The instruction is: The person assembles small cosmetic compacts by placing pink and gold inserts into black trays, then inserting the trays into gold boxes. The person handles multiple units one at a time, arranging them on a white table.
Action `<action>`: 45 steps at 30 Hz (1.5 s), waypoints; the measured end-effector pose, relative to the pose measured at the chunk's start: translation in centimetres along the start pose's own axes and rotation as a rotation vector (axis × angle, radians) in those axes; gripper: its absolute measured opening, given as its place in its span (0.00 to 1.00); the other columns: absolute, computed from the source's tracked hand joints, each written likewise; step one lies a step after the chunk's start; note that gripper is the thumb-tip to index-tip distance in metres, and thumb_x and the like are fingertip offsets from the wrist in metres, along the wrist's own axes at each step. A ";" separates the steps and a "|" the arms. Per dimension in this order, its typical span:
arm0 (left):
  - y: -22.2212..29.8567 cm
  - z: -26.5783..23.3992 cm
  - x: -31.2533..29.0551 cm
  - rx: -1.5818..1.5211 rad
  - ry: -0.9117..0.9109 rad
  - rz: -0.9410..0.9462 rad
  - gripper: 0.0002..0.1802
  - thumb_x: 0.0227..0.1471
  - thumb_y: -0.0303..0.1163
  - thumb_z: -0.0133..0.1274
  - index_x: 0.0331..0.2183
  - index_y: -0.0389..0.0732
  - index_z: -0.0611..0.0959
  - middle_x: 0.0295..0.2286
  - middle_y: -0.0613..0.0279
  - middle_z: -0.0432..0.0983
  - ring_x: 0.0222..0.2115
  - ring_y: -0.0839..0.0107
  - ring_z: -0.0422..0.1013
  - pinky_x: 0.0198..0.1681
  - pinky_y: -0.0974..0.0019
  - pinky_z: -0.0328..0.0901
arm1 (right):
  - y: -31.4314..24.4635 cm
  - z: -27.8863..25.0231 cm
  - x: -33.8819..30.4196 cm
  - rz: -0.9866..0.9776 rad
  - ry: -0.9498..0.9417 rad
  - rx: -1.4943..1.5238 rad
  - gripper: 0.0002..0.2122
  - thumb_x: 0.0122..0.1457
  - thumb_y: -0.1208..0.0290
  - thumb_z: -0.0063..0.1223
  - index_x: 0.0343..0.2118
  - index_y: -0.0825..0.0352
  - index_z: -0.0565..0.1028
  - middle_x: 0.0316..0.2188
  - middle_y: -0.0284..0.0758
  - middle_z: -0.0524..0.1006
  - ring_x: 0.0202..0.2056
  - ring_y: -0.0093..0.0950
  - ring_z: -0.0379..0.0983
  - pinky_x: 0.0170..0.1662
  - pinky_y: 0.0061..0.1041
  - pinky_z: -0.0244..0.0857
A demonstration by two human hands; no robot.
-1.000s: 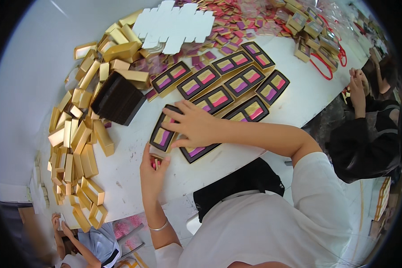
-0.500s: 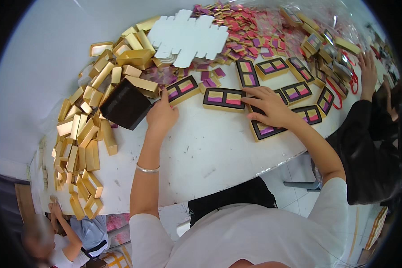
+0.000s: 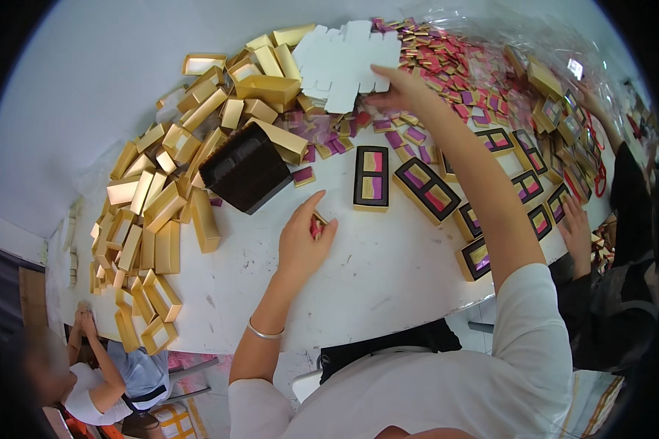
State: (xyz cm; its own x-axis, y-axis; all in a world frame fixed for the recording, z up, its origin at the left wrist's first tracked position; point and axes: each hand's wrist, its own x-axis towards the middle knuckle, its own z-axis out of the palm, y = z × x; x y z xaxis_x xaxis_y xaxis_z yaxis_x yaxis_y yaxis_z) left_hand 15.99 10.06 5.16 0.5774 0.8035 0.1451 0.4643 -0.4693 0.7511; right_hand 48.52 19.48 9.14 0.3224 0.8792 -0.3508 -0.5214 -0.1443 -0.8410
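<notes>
My left hand rests low over the white table, its fingers curled round a small pink-and-gold wrapped piece. My right hand reaches far across the table, fingers apart, at the right edge of the flat white die-cut cardboard. Whether it presses on the cardboard I cannot tell. Between my hands stands a gold box with a black insert holding two wrapped pieces. A second filled box lies slanted beside it. My right forearm covers part of the other filled boxes.
Gold empty boxes heap along the left side, beside a stack of black inserts. Loose pink and purple wrapped pieces spread at the back. Clear plastic film lies behind them. Other people's hands are at the right.
My right hand has left the filled boxes and moved far and left to the cardboard. My left hand has drawn nearer and now holds a wrapped piece. The camera view has shifted.
</notes>
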 end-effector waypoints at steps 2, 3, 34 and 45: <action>-2.0 0.2 -0.2 -0.102 0.077 0.047 0.23 0.44 0.29 0.55 0.46 0.40 0.74 0.28 0.59 0.70 0.25 0.66 0.66 0.32 0.68 0.63 | -0.1 0.5 1.4 0.009 0.135 -0.093 0.29 0.52 0.58 0.57 0.52 0.67 0.59 0.45 0.48 0.66 0.45 0.49 0.66 0.45 0.47 0.67; -2.2 0.2 -0.3 -0.125 0.077 0.048 0.23 0.44 0.28 0.55 0.45 0.40 0.74 0.28 0.59 0.70 0.25 0.66 0.66 0.31 0.68 0.63 | -0.2 0.9 1.8 0.002 0.171 -0.140 0.28 0.52 0.57 0.56 0.52 0.66 0.60 0.45 0.46 0.67 0.45 0.46 0.67 0.44 0.46 0.67; -10.1 -5.2 -2.7 -0.436 0.284 0.139 0.07 0.39 0.29 0.54 0.25 0.41 0.76 0.22 0.60 0.69 0.23 0.63 0.68 0.28 0.62 0.64 | -4.1 11.5 -6.8 -0.335 -0.193 -0.082 0.16 0.57 0.72 0.46 0.49 0.68 0.68 0.50 0.40 0.68 0.50 0.35 0.66 0.55 0.34 0.60; -9.2 -7.0 -3.9 -0.335 0.179 0.213 0.09 0.40 0.29 0.56 0.29 0.42 0.76 0.27 0.57 0.71 0.31 0.63 0.70 0.32 0.65 0.65 | 23.2 58.7 -12.7 0.326 -1.055 0.054 0.22 0.53 0.67 0.57 0.47 0.72 0.64 0.43 0.43 0.69 0.46 0.39 0.68 0.49 0.39 0.67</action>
State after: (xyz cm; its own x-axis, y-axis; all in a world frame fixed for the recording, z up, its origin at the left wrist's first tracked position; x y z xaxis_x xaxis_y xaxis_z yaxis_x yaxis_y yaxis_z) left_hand 4.77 13.80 2.15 0.4978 0.7660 0.4067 0.0870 -0.5107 0.8554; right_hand -14.03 31.57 18.28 -0.6590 0.7521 -0.0034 -0.5012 -0.4425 -0.7436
